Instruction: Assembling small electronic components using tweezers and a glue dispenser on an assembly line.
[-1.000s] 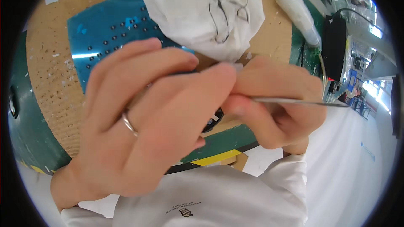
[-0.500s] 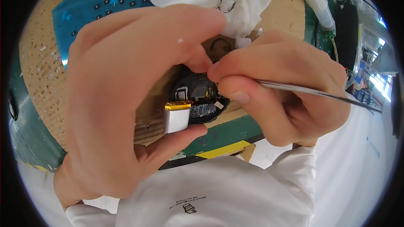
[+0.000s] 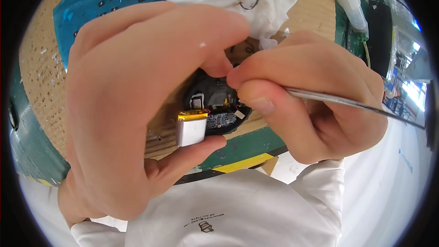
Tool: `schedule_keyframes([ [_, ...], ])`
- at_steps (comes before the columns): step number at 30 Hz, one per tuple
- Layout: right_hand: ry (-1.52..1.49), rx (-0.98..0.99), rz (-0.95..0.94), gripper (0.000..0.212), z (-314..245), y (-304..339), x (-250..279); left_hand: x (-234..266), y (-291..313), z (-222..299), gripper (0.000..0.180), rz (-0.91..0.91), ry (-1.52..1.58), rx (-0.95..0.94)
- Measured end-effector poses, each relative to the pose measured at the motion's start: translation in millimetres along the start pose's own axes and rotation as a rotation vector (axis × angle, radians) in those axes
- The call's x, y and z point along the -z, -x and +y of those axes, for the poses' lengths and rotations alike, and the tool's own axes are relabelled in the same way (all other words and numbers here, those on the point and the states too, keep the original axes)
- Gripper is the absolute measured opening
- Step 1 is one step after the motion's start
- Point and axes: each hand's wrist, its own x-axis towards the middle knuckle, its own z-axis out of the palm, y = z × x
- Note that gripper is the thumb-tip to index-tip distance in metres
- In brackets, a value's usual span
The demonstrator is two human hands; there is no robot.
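Observation:
Between my hands is a round black plastic housing (image 3: 206,89) with its inside facing up. A small circuit board (image 3: 221,120) lies along its near edge. A silver battery pouch (image 3: 191,131) with a yellow taped end hangs at the housing's left side, joined near a red wire. My left hand (image 3: 123,96) curls around the housing, thumb at the near edge and fingers at the far edge. My right hand (image 3: 315,96) pinches thin metal tweezers (image 3: 338,99), whose back end points right. Their tips are hidden behind my right fingers, at the housing's right edge.
A blue sheet with small dark squares (image 3: 98,18) lies at the far left on the wooden board (image 3: 39,68). Crumpled white plastic (image 3: 270,0) sits beyond my hands. A clear tube (image 3: 345,2) lies at the far right. The green table edge (image 3: 247,148) runs in front of me.
The tweezers' back end and my right hand have shifted slightly to the right. My left hand keeps its hold on the housing, and the view has moved a little.

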Motion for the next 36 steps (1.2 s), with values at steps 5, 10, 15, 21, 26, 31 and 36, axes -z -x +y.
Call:
schedule_keyframes([
  [5, 0.185, -0.293, -0.232, 0.011, -34, -17, 15, -6, 4, -8, 0.097, 0.127, 0.07, -0.153],
  [10, 0.075, -0.016, -0.156, 0.012, -9, -11, 12, -8, 4, -10, 0.098, 0.127, 0.105, -0.162],
  [15, 0.061, -0.003, -0.15, 0.011, -9, -12, 9, -3, 6, -6, 0.098, 0.146, 0.145, -0.11],
  [21, 0.077, 0.02, -0.18, 0.011, -13, -15, 13, 15, 5, -1, 0.099, -0.023, 0.031, -0.041],
  [26, 0.0, -0.014, 0.013, 0.01, -8, -3, 1, 11, 3, -4, 0.098, -0.054, 0.114, -0.044],
  [31, 0.035, 0.036, -0.013, 0.017, -10, -6, 3, 14, 6, -10, 0.096, -0.014, 0.154, -0.052],
  [36, 0.101, 0.064, -0.052, 0.024, -10, 2, 14, -16, 4, -22, 0.091, 0.112, 0.307, -0.076],
])
